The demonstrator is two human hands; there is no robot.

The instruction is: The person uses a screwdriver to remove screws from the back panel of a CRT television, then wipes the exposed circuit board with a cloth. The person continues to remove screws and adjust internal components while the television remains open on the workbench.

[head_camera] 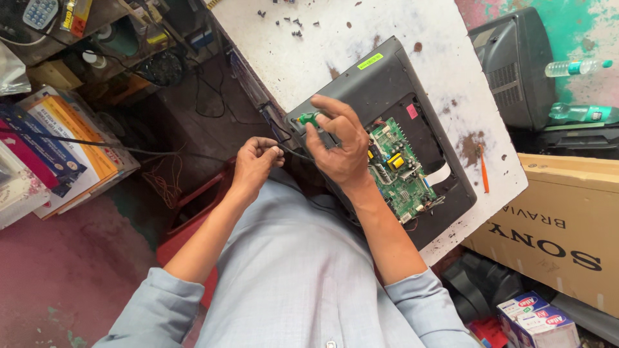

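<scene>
A person in a pale blue shirt works on an opened flat television [387, 84] lying face-down on a stained white table [309, 45], its back cover cut away to show a green circuit board [398, 169]. The right hand [338, 145] is closed around a small green-handled tool [308, 118] at the set's near edge, just beside the board. The left hand [256, 161], clenched, pinches a thin black cable [293, 153] that runs between the two hands, off the table's edge.

The risk, as it looks from here: a slip of the tool toward the exposed board could scratch or short it, and a hard tug on the cable could strain its connection. Loose dark screws [293, 26] at the table's far end could roll off and be lost.

A yellow-green sticker [370, 61] sits near the set's top corner, a small pink one [412, 111] beside the board opening. A large brown cardboard carton [554, 225] with dark lettering stands to the right, small white-and-blue boxes [538, 319] below it, and an orange-and-white flat package [64, 129] lies on the left.
</scene>
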